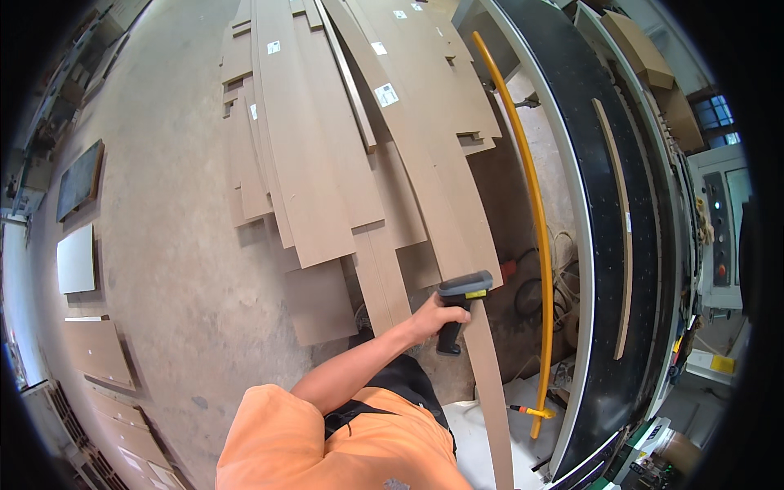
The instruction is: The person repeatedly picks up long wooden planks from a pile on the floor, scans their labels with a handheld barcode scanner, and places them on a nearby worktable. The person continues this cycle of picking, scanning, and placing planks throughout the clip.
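Observation:
My left hand (429, 318) is wrapped around the handle of a dark grey and black handheld barcode scanner (465, 286), its arm crossing in front of my orange shirt. Beneath and beside the scanner runs a long, narrow brown board (445, 220), stretching from the far end down past my right side to the lower edge. White labels sit on its surface, one of them a larger label (386, 95). To its left lie stacked brown panels (314, 163) of differing lengths, some with notched edges. My right hand does not show.
A bent yellow rail (535, 204) stands right of the boards, beside a black machine table (600, 245) bearing a narrow wooden strip (618, 229). Cables (563, 278) hang below. A control panel (720, 229) is at far right. Flat panels (100, 351) lie along the left floor.

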Action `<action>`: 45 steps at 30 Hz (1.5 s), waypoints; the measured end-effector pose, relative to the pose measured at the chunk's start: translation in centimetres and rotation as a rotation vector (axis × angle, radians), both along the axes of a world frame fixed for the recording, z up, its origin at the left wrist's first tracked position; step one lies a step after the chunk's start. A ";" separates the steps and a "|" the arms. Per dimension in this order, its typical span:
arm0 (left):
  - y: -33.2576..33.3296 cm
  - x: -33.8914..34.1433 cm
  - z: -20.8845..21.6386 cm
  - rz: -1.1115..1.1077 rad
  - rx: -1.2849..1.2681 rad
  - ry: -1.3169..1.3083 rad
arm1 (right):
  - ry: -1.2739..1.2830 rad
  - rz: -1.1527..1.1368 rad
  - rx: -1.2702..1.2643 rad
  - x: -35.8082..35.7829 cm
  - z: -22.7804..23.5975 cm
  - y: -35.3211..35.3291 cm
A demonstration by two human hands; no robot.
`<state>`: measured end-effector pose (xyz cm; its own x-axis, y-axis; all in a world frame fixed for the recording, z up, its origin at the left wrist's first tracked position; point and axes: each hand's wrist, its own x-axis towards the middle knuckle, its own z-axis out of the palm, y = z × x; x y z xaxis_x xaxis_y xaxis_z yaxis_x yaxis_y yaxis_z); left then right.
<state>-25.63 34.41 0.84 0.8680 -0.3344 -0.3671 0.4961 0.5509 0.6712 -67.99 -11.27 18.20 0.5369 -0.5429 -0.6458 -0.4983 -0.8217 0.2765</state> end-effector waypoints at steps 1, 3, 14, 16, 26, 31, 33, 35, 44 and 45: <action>0.4 -0.4 -0.2 -0.080 -0.011 0.034 | 0.015 0.015 -0.039 0.0 0.2 0.4; 0.2 -0.8 -0.4 -0.085 -0.053 0.055 | 0.029 0.020 -0.077 0.1 0.4 0.9; -0.6 -4.8 5.2 -0.271 -0.069 -0.331 | 0.118 -0.283 -0.347 0.5 2.0 -1.3; -0.3 -5.9 6.6 -0.304 -0.080 -0.351 | 0.096 -0.238 -0.361 0.0 1.9 -2.6; 2.9 -15.9 10.3 -0.152 -0.025 -0.398 | 0.033 0.124 -0.251 0.5 -1.2 -12.1; 7.3 -22.6 10.7 -0.003 0.003 -0.404 | 0.044 0.306 -0.186 4.2 -1.1 -9.8; 10.0 -25.8 10.7 0.085 0.004 -0.407 | 0.011 0.401 -0.123 6.8 -2.0 -5.9; 13.0 -29.4 10.5 0.184 0.050 -0.437 | -0.025 0.509 -0.044 9.3 -3.8 0.0; 35.5 -52.9 9.5 0.712 0.256 -0.455 | 0.011 1.230 0.385 11.0 -12.2 48.1; 38.3 -55.9 9.7 0.809 0.281 -0.458 | 0.042 1.330 0.427 10.0 -12.9 54.0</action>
